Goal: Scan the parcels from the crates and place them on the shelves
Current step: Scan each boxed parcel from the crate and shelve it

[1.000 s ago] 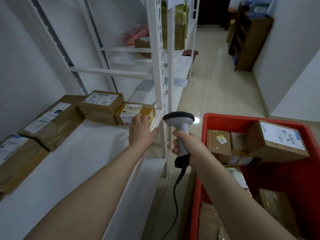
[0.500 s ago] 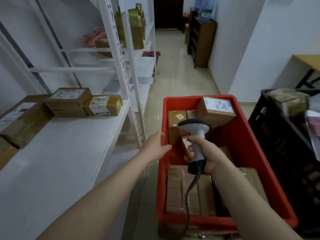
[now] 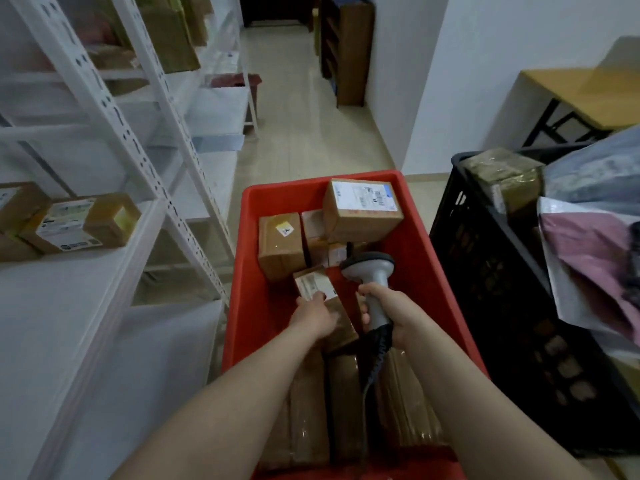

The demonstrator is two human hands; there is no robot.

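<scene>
Left hand (image 3: 313, 315) is down inside the red crate (image 3: 247, 289), fingers curled over the near end of a small parcel (image 3: 337, 308). It looks like a grip. The palm side and what's under the parcel are hidden, and the label is blurred and unreadable. The parcel sits tilted mid-crate.

Right hand (image 3: 394, 315) is wrapped round the handle of a grey scanner (image 3: 369, 268), head pointing far, over the crate. Its cable drops between the forearms and gets lost against the flat brown parcels (image 3: 308, 427) at the near end.

At the far end of the crate, a labelled box (image 3: 362, 211) rests on others. A box with a yellow sticker (image 3: 280, 245) stands left of it.

Left: white shelf (image 3: 69, 306) with parcels (image 3: 83, 223), the leftmost cut off by the frame. Upper shelves are blurred.

Right: black crate (image 3: 485, 271) holding a taped box (image 3: 505, 178) and poly bags (image 3: 588, 258), all partly out of frame.

Far right: a yellow worktop (image 3: 581, 95), also cut off.
</scene>
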